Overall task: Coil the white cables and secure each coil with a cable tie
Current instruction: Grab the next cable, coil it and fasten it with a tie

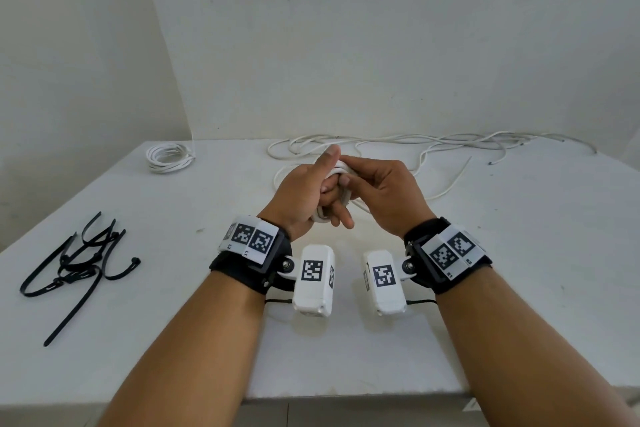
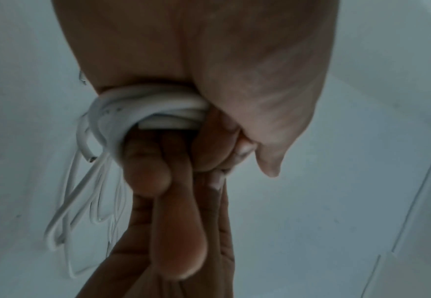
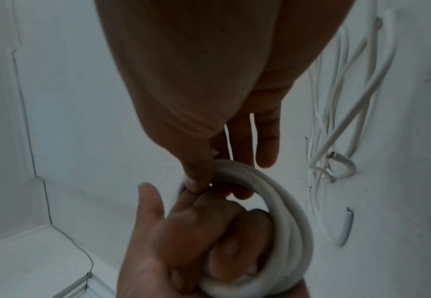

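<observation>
Over the middle of the table, my left hand [image 1: 325, 194] grips a small coil of white cable [image 1: 320, 215]; the loops run round its curled fingers, and the thumb points up. The left wrist view shows those loops [image 2: 145, 106] tight against the palm. My right hand [image 1: 349, 172] pinches the top of the coil between thumb and forefinger. In the right wrist view the thumb tip [image 3: 199, 179] presses on the coil [image 3: 285, 211] above my left hand [image 3: 158, 242]. The cable's free length trails off to the right across the table.
Loose white cables [image 1: 433, 146] sprawl along the table's back edge. A finished white coil [image 1: 169, 158] lies at the back left. A heap of black cable ties [image 1: 83, 263] sits at the left. The table's front edge [image 1: 346, 392] is near my forearms.
</observation>
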`<action>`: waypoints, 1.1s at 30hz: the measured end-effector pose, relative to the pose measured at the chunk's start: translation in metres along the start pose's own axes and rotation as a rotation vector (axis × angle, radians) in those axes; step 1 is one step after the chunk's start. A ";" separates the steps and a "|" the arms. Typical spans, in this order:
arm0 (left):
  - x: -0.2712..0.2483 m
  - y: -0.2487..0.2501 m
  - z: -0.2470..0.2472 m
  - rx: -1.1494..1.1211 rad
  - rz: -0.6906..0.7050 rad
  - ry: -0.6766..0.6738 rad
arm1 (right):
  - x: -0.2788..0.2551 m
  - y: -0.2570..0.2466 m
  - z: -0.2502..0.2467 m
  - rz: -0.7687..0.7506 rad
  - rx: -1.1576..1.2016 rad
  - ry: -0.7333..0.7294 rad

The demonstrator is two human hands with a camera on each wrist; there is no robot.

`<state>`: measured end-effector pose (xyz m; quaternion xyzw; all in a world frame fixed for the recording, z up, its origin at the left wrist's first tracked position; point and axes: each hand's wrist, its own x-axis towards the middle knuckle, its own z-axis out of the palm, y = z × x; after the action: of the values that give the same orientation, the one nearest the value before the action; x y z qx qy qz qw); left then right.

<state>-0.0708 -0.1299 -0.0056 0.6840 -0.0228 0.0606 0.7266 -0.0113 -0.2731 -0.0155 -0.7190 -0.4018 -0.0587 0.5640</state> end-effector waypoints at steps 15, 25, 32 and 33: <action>0.012 0.007 -0.002 0.332 0.112 0.366 | 0.002 -0.001 0.003 -0.034 -0.109 0.118; 0.006 0.008 -0.010 0.212 0.117 0.491 | 0.006 -0.002 0.022 -0.020 -0.151 0.054; -0.020 0.015 -0.042 0.171 0.110 0.653 | 0.018 -0.013 0.059 0.031 -0.166 -0.107; -0.026 0.016 -0.051 0.163 0.103 0.665 | 0.019 -0.018 0.067 0.030 -0.171 -0.145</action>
<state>-0.1014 -0.0797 0.0042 0.6807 0.1857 0.3181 0.6332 -0.0345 -0.2052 -0.0152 -0.7728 -0.4245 -0.0322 0.4708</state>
